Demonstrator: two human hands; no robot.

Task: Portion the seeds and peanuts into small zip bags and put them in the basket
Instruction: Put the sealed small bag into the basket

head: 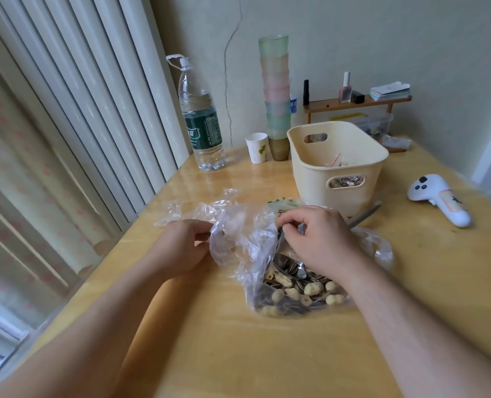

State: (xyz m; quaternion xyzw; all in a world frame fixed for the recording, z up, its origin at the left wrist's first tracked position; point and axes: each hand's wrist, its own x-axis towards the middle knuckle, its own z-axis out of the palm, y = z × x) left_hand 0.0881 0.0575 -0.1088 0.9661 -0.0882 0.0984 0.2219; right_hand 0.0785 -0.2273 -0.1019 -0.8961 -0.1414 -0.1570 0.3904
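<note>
A large clear plastic bag lies open on the wooden table, with striped seeds and peanuts in shell heaped in its near end. My left hand grips the crumpled left edge of that bag. My right hand is inside the bag's mouth, fingers curled around a metal spoon whose bowl rests on the seeds. A cream basket stands just behind the bag, with small filled zip bags showing through its handle slot. Empty small zip bags lie to the left.
At the back stand a water bottle, a paper cup and a tall stack of pastel cups. A wooden shelf with cosmetics sits behind the basket. A white controller lies on the right. Curtains hang along the left.
</note>
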